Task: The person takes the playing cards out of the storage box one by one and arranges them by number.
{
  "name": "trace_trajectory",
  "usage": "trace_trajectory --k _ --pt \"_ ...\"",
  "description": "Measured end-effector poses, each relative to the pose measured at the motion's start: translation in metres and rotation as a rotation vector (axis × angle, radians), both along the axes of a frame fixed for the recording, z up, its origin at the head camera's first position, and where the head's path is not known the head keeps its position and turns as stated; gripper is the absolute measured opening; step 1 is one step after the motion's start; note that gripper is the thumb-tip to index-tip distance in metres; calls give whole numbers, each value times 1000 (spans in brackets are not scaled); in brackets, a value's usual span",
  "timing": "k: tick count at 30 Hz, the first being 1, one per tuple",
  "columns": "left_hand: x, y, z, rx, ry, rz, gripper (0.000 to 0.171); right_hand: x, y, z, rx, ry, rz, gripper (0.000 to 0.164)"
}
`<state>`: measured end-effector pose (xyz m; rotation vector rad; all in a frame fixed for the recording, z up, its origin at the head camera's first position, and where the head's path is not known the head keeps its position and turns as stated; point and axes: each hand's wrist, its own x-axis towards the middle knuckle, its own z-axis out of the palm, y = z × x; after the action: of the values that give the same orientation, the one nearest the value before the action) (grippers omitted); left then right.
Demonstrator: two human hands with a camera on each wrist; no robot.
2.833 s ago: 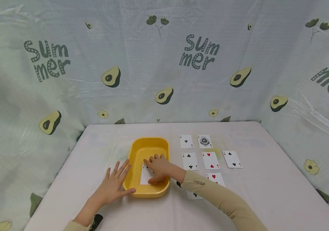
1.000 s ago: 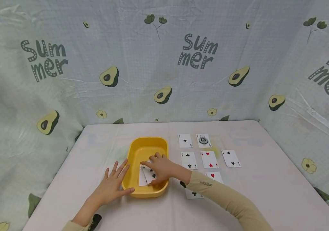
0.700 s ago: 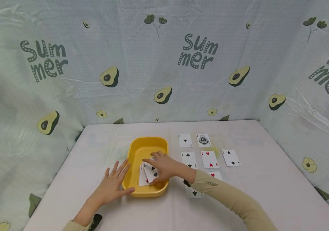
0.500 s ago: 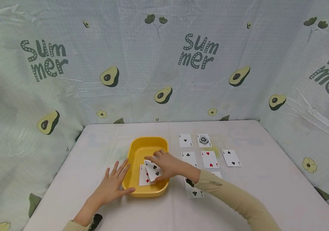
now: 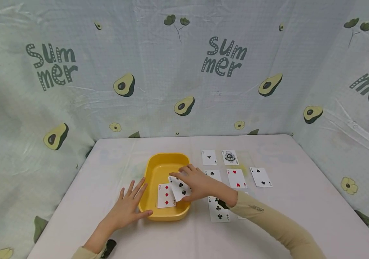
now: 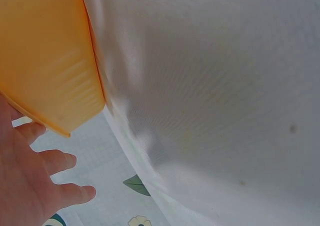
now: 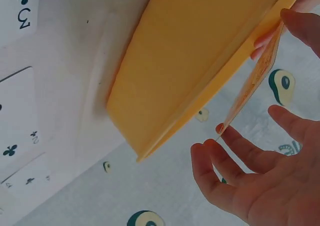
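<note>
My right hand [image 5: 200, 184] pinches a three of spades card [image 5: 178, 189] between thumb and fingers, over the right side of a yellow tray [image 5: 151, 171]. The card is tilted and lifted; in the right wrist view it shows nearly edge-on, above the tray's rim. A three of diamonds card [image 5: 163, 196] lies face up on the tray's floor, its upper right part overlapped in view by the held card. With fingers straight and spread, my left hand [image 5: 126, 207] touches the tray's left rim.
Right of the tray lie face-up cards in rows: ace of clubs [image 5: 209, 157], ace of spades [image 5: 230, 157], two of clubs [image 5: 213, 174], two of hearts [image 5: 236, 178], two of spades [image 5: 261, 177], three of clubs [image 5: 218, 214]. My right forearm mostly hides another card. Printed cloth surrounds the table.
My right hand has picked up the three of spades and moved it right and upward, uncovering the three of diamonds. The left hand has stayed at the tray.
</note>
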<state>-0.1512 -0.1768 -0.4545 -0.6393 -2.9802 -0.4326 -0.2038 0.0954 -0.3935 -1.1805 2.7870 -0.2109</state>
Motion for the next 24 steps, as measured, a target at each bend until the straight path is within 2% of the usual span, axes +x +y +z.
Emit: trace_trajectory --k 5,11,16,24 --pt "0 0 -1 -2 19 -7 89 2 11 5 -25 1 -2 82" --pt "0 1 1 -1 -1 -4 91 6 25 10 -49 4 -20 80" --pt "0 2 1 3 -6 -1 91 13 44 8 -73 67 -30 82" --pt "0 2 0 6 8 -4 90 27 80 9 -121 97 -87 84"
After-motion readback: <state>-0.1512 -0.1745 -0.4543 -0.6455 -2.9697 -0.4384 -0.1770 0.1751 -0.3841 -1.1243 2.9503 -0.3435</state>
